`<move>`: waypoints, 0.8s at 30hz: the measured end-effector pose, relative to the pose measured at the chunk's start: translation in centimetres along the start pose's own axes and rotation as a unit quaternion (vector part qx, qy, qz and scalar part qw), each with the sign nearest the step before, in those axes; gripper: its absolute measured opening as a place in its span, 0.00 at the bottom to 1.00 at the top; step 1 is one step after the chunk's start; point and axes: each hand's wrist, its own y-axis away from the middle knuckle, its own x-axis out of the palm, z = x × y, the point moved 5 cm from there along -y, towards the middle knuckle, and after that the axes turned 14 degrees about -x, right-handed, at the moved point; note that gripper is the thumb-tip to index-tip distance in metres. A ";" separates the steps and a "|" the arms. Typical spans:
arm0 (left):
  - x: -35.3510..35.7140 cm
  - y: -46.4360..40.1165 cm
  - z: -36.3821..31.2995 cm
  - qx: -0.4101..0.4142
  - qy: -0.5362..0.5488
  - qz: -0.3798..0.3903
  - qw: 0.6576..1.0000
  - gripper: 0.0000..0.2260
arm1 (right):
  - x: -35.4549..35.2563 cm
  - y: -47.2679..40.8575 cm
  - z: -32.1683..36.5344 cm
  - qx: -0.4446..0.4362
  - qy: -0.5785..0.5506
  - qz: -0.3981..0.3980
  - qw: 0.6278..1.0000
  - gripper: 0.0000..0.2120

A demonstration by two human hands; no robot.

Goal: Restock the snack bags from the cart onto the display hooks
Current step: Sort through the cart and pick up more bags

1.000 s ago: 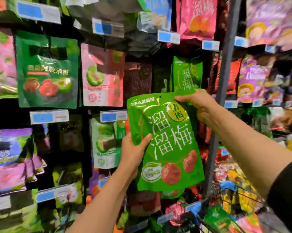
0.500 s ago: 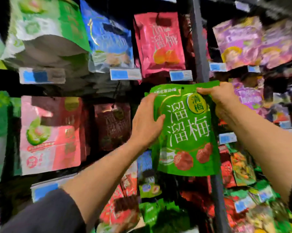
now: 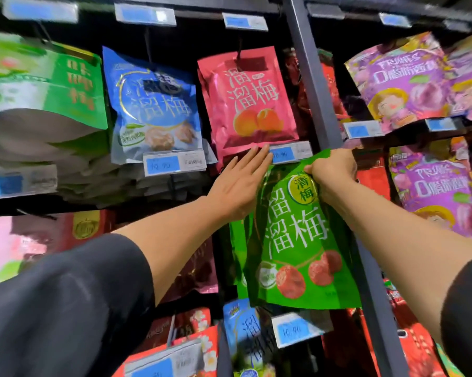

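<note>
Two hands are up at the display in the head view, the only view you have. Your right hand point(image 3: 331, 172) has its grip clamped on the top edge of the glossy green plastic snack bag with red plums printed on it point(image 3: 297, 240), fingers curled over the crumpled header. Your left hand point(image 3: 239, 186), at nine o'clock from it, lies flat with straight fingers, its grip apart, holding nothing, fingertips at the white-and-blue price tag strip point(image 3: 289, 153) above.

The green bag hangs at about five o'clock from the glossy pink snack bag with orange fruit point(image 3: 245, 99), just left of the dark metal upright post point(image 3: 319, 110). Its hang hole and the hook are hidden under your right hand, so you cannot tell whether it is threaded yet.

Risks, as I judge them: if you let go before the hole is on the hook, the bag drops. Bunching the header may miss the hole or tear it. The price strip may get knocked loose by your left fingers.

Containers: none show; the cart is out of sight. More green packaging point(image 3: 236, 257) sits behind the bag, perhaps stock already hung.
</note>
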 end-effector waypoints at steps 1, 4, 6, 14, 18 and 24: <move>0.1 0.2 0.1 0.004 0.005 -0.003 1.000 0.34 | 0.2 0.0 -0.2 0.001 0.010 -0.006 1.000 0.12; 0.1 0.6 0.2 0.012 0.025 -0.005 1.000 0.35 | 0.7 0.0 -0.6 0.005 0.031 -0.020 0.999 0.09; 0.2 0.5 0.2 0.019 0.033 -0.009 0.999 0.36 | 0.8 -0.1 -0.7 0.015 0.039 -0.024 0.999 0.09; 1.2 0.2 0.3 0.033 0.051 -0.024 0.998 0.40 | 1.6 -0.5 -0.4 0.039 0.065 -0.023 0.997 0.10; 1.0 0.3 0.3 0.044 0.053 -0.028 0.997 0.40 | 1.5 -0.4 -0.5 0.041 0.108 -0.009 0.993 0.13; 0.8 0.3 0.4 0.038 0.065 -0.025 0.997 0.43 | 1.9 1.7 0.4 -0.031 0.187 0.039 0.981 0.13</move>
